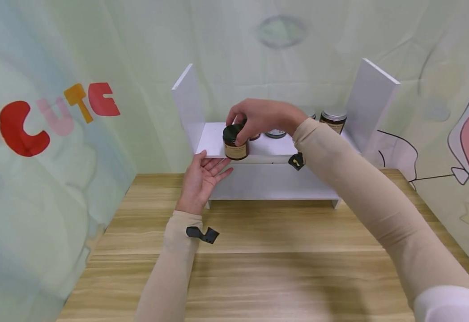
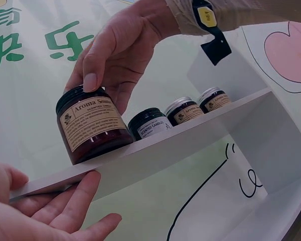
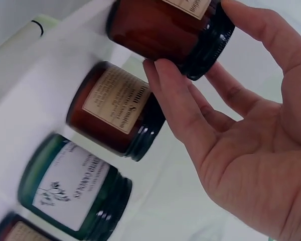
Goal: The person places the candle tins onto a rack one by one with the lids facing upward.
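A brown glass candle jar (image 1: 236, 151) with a black lid and a tan label is at the left front of the white shelf (image 1: 283, 148). My right hand (image 1: 264, 117) grips it from above, thumb and fingers around the lid. In the left wrist view the jar's base is right at the shelf's front edge. My left hand (image 1: 200, 183) holds that edge at the left end, thumb at the top and spread fingers underneath. Beside the held jar, the right wrist view has another brown jar (image 3: 115, 108) and a green scented candle (image 3: 72, 191) with a white label.
Two silver-lidded jars (image 2: 186, 111) stand farther right on the shelf, near its upright right side panel (image 1: 375, 100). A left side panel (image 1: 189, 105) rises at the other end. The unit stands on a wood-grain table (image 1: 266, 250) against a printed curtain (image 1: 146, 85).
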`<state>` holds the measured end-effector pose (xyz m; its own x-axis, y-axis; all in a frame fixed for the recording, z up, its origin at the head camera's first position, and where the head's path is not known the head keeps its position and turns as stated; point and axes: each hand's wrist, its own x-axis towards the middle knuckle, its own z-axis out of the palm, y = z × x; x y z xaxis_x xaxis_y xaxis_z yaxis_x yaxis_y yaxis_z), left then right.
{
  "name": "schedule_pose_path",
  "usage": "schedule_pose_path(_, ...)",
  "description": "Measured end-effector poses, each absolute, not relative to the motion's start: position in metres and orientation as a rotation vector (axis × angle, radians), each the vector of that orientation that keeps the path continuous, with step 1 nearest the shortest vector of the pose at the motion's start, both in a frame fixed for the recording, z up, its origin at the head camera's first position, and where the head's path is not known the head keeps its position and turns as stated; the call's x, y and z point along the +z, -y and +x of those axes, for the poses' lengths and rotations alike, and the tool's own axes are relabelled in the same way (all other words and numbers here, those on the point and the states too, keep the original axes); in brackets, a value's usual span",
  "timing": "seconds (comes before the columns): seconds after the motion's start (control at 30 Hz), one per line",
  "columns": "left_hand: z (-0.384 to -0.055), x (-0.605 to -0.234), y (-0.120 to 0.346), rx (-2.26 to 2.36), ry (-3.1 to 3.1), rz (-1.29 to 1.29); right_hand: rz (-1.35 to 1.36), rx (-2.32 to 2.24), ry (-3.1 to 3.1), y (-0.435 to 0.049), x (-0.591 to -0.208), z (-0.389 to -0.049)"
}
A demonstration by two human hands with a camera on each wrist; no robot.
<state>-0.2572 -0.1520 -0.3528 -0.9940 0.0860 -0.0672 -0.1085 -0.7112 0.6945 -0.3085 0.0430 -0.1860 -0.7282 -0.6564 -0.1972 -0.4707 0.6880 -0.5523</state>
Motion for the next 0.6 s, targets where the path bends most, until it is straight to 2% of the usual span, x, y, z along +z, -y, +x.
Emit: schedule_pose_path(0.6, -0.255, -0.353, 0.156, 2.824, -1.1, -0.017, -0.921, -0.494, -2.481, -0.007, -0.173, -0.32)
